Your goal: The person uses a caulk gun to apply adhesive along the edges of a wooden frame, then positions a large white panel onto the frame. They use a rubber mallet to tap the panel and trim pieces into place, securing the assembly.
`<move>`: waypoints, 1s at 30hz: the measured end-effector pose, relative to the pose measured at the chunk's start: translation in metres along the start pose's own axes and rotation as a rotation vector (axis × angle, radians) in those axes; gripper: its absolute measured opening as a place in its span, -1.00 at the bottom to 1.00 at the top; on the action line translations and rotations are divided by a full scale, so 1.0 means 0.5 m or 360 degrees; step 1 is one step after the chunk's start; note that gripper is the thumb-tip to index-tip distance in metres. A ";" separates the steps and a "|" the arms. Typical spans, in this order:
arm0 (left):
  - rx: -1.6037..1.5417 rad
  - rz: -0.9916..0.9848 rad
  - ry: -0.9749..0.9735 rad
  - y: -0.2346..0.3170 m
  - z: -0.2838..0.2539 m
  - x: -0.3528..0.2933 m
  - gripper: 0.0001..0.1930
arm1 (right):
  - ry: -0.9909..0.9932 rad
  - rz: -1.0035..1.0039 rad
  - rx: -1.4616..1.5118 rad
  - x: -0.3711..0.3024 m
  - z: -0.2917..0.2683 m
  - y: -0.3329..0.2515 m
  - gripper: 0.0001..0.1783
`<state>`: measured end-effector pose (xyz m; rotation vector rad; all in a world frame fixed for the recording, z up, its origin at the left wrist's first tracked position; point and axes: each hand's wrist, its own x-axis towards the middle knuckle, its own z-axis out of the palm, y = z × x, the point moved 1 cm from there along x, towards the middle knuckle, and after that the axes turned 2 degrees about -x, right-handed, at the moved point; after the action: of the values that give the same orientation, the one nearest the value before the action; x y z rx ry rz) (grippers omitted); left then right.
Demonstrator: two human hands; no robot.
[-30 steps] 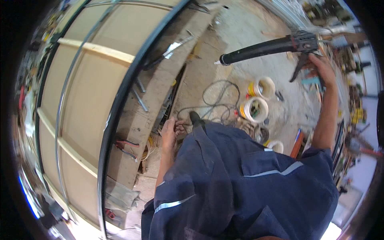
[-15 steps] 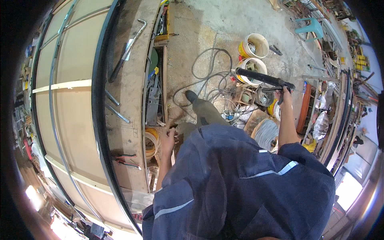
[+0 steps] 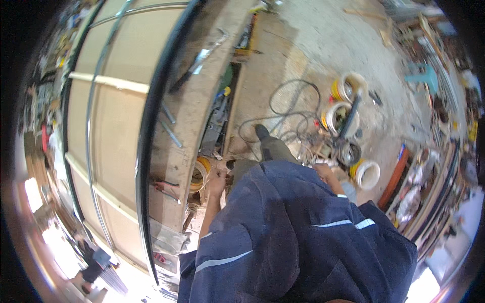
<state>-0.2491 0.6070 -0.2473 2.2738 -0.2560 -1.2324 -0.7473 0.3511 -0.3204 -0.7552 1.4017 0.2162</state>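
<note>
My left hand [image 3: 217, 183] hangs with curled fingers beside the workbench edge, close to a yellow and white bucket [image 3: 203, 170]; whether anything is in it is hidden. My right hand [image 3: 322, 171] is low in front of my dark shirt, its fingers blurred and partly covered. Ahead of it and apart from it, a black caulking gun [image 3: 350, 117] leans steeply against the buckets [image 3: 331, 118]. On the wooden workbench [image 3: 188, 113] lie a bent metal bar with a dark end [image 3: 194, 65], metal tubes [image 3: 171, 132] and red-handled pliers [image 3: 165, 189].
A large black-framed panel [image 3: 117, 121] rests along the left side of the bench. Black cable [image 3: 295, 96] loops over the floor ahead of my feet. More buckets [image 3: 365, 174], a red-orange long piece [image 3: 394, 177] and a turquoise stool [image 3: 423, 76] stand to the right.
My right hand has let go of the caulking gun and drawn back toward my body. The gun now leans by the buckets. My view has shifted, and the left hand stays near the bench.
</note>
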 end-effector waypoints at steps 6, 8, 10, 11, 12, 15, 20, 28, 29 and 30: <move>-0.0275 -0.0110 0.0052 0.142 -0.028 -0.064 -0.65 | 0.0074 -0.1073 -0.0791 0.176 -0.007 -0.426 -0.50; -0.0449 -0.0161 0.0193 0.071 -0.029 -0.062 -0.64 | 0.0144 -0.0757 -0.0339 0.091 0.074 -0.670 -0.40; -0.0423 -0.0069 0.0268 0.021 -0.039 -0.045 -0.64 | 0.0185 -0.0889 -0.0325 0.040 0.127 -0.832 -0.41; -0.0458 -0.0092 0.0266 0.021 -0.044 -0.049 -0.63 | 0.0217 -0.0954 -0.0222 0.024 0.155 -0.891 -0.44; -0.0494 -0.0115 0.0262 0.028 -0.052 -0.055 -0.63 | 0.0179 -0.1043 -0.0235 0.007 0.183 -0.944 -0.48; -0.0372 0.0130 0.0217 -0.056 -0.037 -0.041 -0.63 | 0.0105 -0.1318 -0.0342 -0.042 0.279 -1.104 -0.58; 0.0365 0.0359 0.0163 -0.130 -0.032 -0.058 -0.62 | 0.0139 -0.1861 -0.0399 -0.080 0.392 -1.403 -0.53; -0.0505 -0.0374 0.0587 -0.082 0.023 -0.084 -0.58 | 0.0418 -0.2206 -0.1005 0.023 0.397 -1.665 -0.21; -0.0363 -0.0208 0.0601 -0.116 0.041 -0.075 -0.59 | 0.0467 -0.2265 -0.1207 0.032 0.394 -1.674 -0.20; -0.0283 -0.0161 0.0671 -0.127 0.072 -0.057 -0.58 | 0.0379 -0.2279 -0.1156 0.027 0.399 -1.674 -0.16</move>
<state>-0.3001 0.6586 -0.2765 2.3427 0.1207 -0.7584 -0.1156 -0.1647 -0.0451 -2.2401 0.6640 -0.5399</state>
